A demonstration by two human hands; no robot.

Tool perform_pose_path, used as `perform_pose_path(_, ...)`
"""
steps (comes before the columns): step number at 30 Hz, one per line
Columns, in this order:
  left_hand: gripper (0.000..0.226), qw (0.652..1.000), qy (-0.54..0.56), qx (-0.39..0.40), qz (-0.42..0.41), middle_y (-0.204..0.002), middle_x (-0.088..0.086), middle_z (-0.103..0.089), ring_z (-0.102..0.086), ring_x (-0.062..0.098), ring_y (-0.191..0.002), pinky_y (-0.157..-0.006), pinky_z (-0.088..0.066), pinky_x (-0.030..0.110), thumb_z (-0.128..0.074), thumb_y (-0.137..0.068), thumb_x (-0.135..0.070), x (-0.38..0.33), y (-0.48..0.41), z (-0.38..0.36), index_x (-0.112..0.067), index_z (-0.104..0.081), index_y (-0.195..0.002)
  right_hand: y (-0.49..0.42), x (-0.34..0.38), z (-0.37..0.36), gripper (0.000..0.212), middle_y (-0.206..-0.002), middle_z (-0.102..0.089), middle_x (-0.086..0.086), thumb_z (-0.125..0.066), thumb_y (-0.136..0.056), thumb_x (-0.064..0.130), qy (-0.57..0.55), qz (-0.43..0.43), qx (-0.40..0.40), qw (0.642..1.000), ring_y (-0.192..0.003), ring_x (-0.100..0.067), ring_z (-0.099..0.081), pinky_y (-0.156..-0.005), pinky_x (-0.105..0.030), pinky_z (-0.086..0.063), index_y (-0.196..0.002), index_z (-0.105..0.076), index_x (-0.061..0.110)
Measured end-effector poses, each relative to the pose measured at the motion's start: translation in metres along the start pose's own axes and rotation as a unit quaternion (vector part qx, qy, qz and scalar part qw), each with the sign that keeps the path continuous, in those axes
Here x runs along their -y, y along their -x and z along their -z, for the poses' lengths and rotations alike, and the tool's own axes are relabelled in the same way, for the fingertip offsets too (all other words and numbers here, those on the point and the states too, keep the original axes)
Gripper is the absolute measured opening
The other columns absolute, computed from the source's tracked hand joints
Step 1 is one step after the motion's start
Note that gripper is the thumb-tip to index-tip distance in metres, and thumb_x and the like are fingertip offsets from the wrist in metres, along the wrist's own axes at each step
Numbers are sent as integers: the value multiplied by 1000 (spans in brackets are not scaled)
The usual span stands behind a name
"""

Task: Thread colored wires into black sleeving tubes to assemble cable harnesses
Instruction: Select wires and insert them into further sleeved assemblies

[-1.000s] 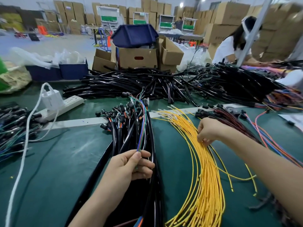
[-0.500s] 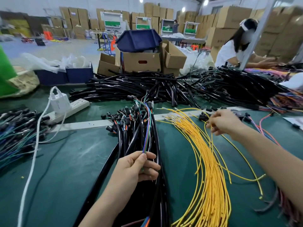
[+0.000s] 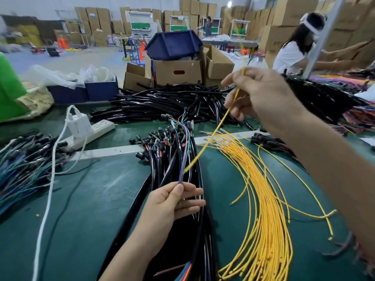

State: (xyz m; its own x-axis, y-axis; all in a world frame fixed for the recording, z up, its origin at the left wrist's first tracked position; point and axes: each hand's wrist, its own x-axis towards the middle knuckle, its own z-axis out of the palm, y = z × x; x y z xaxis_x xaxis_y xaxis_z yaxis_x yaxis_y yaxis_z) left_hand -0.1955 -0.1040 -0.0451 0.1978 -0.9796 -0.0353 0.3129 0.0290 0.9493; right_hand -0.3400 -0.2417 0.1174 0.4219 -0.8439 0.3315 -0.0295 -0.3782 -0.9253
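above the green tabletop point(image 3: 91, 209), the right hand point(image 3: 261, 94) pinches one yellow wire point(image 3: 211, 138), held up so it slants down toward the left hand point(image 3: 172, 205). the left hand pinches a few thin coloured wires point(image 3: 183, 157) over a bundle of black sleeved cables point(image 3: 192, 240). loose yellow wires point(image 3: 267, 199) fan out just to the right; black sleeving tubes point(image 3: 162, 102) are heaped behind.

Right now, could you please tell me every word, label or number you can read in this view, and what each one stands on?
No text here can be read.
Dark print on the cardboard box at far right: too blurred to read.
Pale label on the stacked carton at far left: too small to read.
Green panel on the far rack: no lettering can be made out.
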Motion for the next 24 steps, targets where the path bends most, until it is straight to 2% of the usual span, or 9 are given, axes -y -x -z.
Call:
perform_pose_path(8, 30, 999, 28, 31, 32, -91, 19, -73, -71, 22, -68, -56, -54, 21, -44, -92, -19, -2, 1, 4, 1, -65, -100, 0, -34, -35, 23, -58, -58, -11, -36, -103, 10, 109, -16, 123, 986, -42, -23, -50, -38, -23, -39, -91, -55, 5)
perform_pose_path(11, 34, 999, 32, 28, 23, -74, 15, -69, -56, 12, -49, -45, -45, 17, -50, -83, -20, -3, 1, 3, 1, -66, -104, 1, -44, -55, 20, -62, -57, -13, -36, -103, 9, 102, -41, 177, 978, -40, -17, -51, -38, -23, -42, -93, -53, 4)
perform_pose_path(13, 34, 999, 42, 23, 24, -60, 6, -57, -43, 7, -44, -40, -36, 14, -52, -81, -19, -2, -1, 5, 1, -69, -102, 0, -51, -66, 20, -66, -57, -13, -38, -103, 12, 50, -72, 200, 976, -41, -15, -54, -39, -21, -46, -94, -53, 3)
perform_pose_path(16, 27, 995, 82, 19, 43, -53, -1, -40, -34, 5, -43, -38, -28, 13, -51, -79, -17, -2, -3, 6, 1, -70, -86, -13, -67, -55, 23, -71, -58, -12, -43, -101, 19, -7, -106, 163, 981, -45, -15, -58, -44, -21, -51, -91, -57, 4)
perform_pose_path(18, 20, 995, 86, 17, 47, -51, -1, -35, -33, 6, -42, -37, -26, 13, -49, -80, -18, -2, -4, 5, -1, -61, -82, -28, -89, -25, 20, -78, -63, -14, -48, -99, 16, 109, -89, 72, 987, -53, -19, -63, -51, -26, -53, -93, -62, 4)
perform_pose_path(19, 18, 996, 77, 18, 45, -51, -1, -35, -33, 7, -42, -37, -26, 13, -49, -81, -18, -2, -4, 4, -3, -57, -82, -35, -103, -3, 17, -86, -66, -15, -51, -96, 13, 235, -77, 28, 969, -64, -24, -66, -59, -31, -55, -96, -66, 5)
perform_pose_path(21, 17, 997, 58, 16, 39, -50, -1, -35, -34, 7, -41, -37, -26, 13, -48, -82, -20, -2, -4, 2, -4, -54, -82, -41, -134, 47, 22, -108, -65, -13, -51, -91, 7, 494, -110, -36, 861, -93, -32, -64, -78, -38, -52, -104, -67, 11)
perform_pose_path(23, 17, 998, 50, 14, 35, -50, -1, -35, -35, 7, -40, -37, -26, 13, -48, -82, -20, -3, -2, 0, -4, -54, -82, -35, -163, 92, 26, -119, -58, -13, -46, -90, 5, 614, -181, -55, 766, -106, -34, -58, -83, -38, -47, -110, -61, 12)
perform_pose_path(24, 17, 998, 50, 14, 33, -50, -1, -35, -34, 7, -40, -36, -25, 13, -47, -82, -19, -3, -1, -1, -4, -53, -83, -32, -174, 107, 25, -119, -56, -15, -45, -90, 6, 631, -196, -57, 748, -107, -35, -57, -81, -39, -46, -111, -58, 11)
